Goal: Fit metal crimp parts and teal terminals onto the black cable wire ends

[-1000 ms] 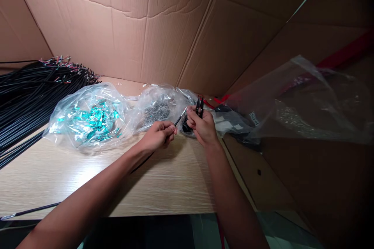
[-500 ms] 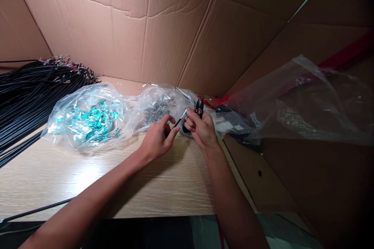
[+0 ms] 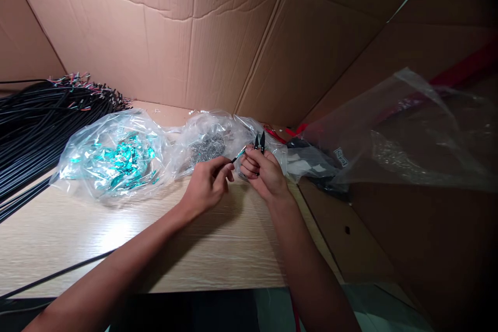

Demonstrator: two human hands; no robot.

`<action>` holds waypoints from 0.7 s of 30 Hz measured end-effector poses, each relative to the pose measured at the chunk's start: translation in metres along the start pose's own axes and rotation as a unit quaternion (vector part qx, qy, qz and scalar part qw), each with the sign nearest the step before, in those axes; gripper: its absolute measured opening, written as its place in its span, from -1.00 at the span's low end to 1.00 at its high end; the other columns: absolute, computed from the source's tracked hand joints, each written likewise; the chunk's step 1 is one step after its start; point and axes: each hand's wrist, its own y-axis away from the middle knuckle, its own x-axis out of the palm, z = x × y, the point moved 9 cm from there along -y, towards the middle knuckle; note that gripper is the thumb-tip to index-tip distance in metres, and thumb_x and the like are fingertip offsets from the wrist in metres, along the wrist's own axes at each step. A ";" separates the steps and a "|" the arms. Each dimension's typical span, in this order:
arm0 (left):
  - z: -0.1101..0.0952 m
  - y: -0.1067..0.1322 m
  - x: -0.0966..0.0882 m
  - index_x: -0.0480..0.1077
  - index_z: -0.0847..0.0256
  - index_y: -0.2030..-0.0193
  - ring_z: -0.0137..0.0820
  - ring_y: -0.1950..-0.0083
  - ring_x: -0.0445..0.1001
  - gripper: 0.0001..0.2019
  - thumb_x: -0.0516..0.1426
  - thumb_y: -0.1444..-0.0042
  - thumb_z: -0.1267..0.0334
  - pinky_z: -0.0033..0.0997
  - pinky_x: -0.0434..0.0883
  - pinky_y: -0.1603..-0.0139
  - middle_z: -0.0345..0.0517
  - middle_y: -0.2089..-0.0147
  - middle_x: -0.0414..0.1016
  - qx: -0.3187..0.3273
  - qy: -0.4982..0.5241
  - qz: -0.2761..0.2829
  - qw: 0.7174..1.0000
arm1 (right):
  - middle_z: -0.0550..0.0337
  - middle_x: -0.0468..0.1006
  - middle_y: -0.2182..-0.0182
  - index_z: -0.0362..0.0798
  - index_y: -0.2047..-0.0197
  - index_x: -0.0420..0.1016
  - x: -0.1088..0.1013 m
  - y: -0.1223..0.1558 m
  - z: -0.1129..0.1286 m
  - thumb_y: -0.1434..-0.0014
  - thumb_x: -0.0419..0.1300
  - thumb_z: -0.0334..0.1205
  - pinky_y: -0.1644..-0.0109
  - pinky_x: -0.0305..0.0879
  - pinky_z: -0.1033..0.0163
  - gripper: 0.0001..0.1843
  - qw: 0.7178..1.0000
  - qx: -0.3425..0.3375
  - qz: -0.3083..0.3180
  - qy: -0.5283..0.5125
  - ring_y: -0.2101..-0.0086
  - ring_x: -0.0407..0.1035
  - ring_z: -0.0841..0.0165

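My left hand (image 3: 206,185) is shut on a thin black cable (image 3: 236,157), whose pale stripped tip sticks out past my fingers towards my right hand. The rest of the cable (image 3: 62,271) trails down under my left forearm, off the table's front edge. My right hand (image 3: 265,174) grips small black thread snips (image 3: 260,141), their blades pointing up and their lower part hidden in my fingers. The blades stand a little to the right of the cable tip, and I cannot tell whether they touch. Behind my hands lies a transparent bag of small grey metal parts (image 3: 206,148).
A transparent bag of teal metallic pieces (image 3: 116,158) and a heap of black cables (image 3: 46,119) lie on the light wood table (image 3: 97,233) to the left. A dark bag (image 3: 311,166) and a large transparent bag (image 3: 412,140) are on the right, before cardboard walls (image 3: 155,41).
My left fingers have closed back around the cable after loosening. My hands have drawn closer together, and the snips have moved left towards the cable tip.
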 end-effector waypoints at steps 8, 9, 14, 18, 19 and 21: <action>0.013 -0.007 0.009 0.49 0.33 0.22 -0.45 0.46 0.47 -0.48 0.28 -0.38 -0.20 -0.43 0.41 0.40 0.00 0.33 0.59 -0.066 0.223 0.045 0.971 | 0.32 -0.33 0.58 -0.28 0.23 -0.18 0.015 0.005 -0.013 -0.38 0.01 -0.23 0.41 -0.41 0.36 -0.62 0.993 0.093 0.003 -0.066 0.63 -0.23 0.74; 0.015 -0.007 0.009 0.50 0.33 0.21 -0.46 0.48 0.45 -0.45 0.30 -0.34 -0.24 -0.44 0.38 0.43 0.01 0.34 0.58 -0.077 0.227 0.040 0.970 | 0.32 -0.33 0.58 -0.28 0.22 -0.16 0.015 0.004 -0.013 -0.37 0.03 -0.22 0.41 -0.39 0.37 -0.61 0.994 0.087 0.006 -0.060 0.63 -0.23 0.74; 0.019 -0.007 0.005 0.50 0.34 0.21 -0.50 0.52 0.39 -0.36 0.38 -0.19 -0.35 -0.45 0.29 0.49 0.02 0.33 0.60 -0.100 0.214 0.018 0.972 | 0.34 -0.30 0.57 -0.28 0.04 0.09 0.008 0.000 -0.005 -0.25 0.31 0.04 0.40 -0.37 0.48 -0.39 0.999 -0.006 0.050 -0.012 0.58 -0.20 0.82; 0.022 -0.008 0.007 0.46 0.30 0.17 -0.53 0.55 0.35 -0.40 0.39 -0.18 -0.30 -0.43 0.27 0.51 -0.04 0.32 0.58 -0.123 0.234 0.024 0.964 | 0.34 -0.27 0.57 -0.25 -0.13 0.16 0.002 -0.002 -0.007 -0.16 0.42 0.23 0.38 -0.37 0.52 -0.15 0.997 -0.022 0.070 0.016 0.54 -0.21 0.86; 0.023 -0.008 0.008 0.45 0.29 0.14 -0.53 0.55 0.36 -0.42 0.40 -0.18 -0.27 -0.43 0.26 0.51 -0.06 0.30 0.59 -0.130 0.244 0.027 0.961 | 0.34 -0.27 0.57 -0.25 -0.13 0.15 0.001 -0.003 -0.008 -0.15 0.44 0.23 0.37 -0.36 0.53 -0.14 0.997 -0.019 0.071 0.017 0.54 -0.21 0.87; 0.025 -0.007 0.009 0.43 0.28 0.10 -0.53 0.52 0.39 -0.45 0.44 -0.16 -0.19 -0.44 0.24 0.49 -0.07 0.27 0.59 -0.143 0.267 0.027 0.953 | 0.33 -0.28 0.58 -0.25 -0.06 0.12 0.001 -0.003 -0.010 -0.16 0.44 0.21 0.37 -0.35 0.53 -0.17 0.997 -0.011 0.074 0.011 0.54 -0.21 0.86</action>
